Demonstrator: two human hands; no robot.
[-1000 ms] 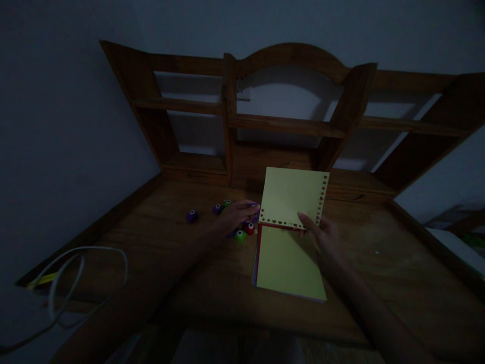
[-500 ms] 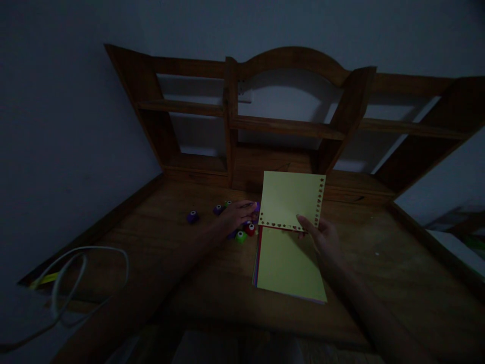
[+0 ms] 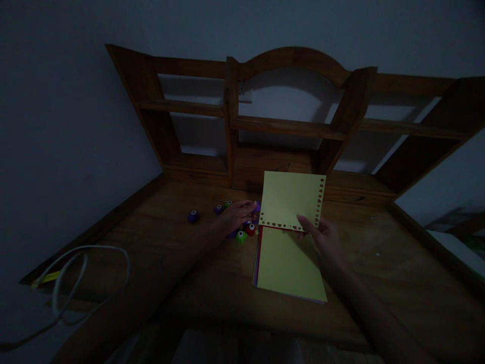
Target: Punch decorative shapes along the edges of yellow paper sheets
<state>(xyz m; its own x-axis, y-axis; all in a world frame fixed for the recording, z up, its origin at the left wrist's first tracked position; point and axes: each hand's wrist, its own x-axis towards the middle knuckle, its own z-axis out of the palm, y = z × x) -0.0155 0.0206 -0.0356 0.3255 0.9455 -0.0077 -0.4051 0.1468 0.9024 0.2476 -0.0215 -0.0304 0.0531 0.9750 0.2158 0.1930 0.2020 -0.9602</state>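
Note:
A yellow sheet of paper (image 3: 290, 197) is raised over the desk, with star and heart holes punched along its right and lower edges. My right hand (image 3: 322, 235) pinches it near the lower right corner, thumb on top. My left hand (image 3: 240, 212) is closed around a purple craft punch (image 3: 257, 208) at the sheet's left edge; the sheet and fingers hide part of the punch. Close below that hand are a red craft punch (image 3: 250, 230) and a green craft punch (image 3: 241, 236). Under the raised sheet lies a stack of coloured paper (image 3: 291, 263), yellow uppermost.
More punches stand left of my left hand, among them a purple one (image 3: 193, 216) and a dark blue-purple one (image 3: 218, 209). A wooden shelf unit (image 3: 288, 126) rises along the desk's back. A white cable (image 3: 102, 247) loops at the left, and small paper bits lie at the right.

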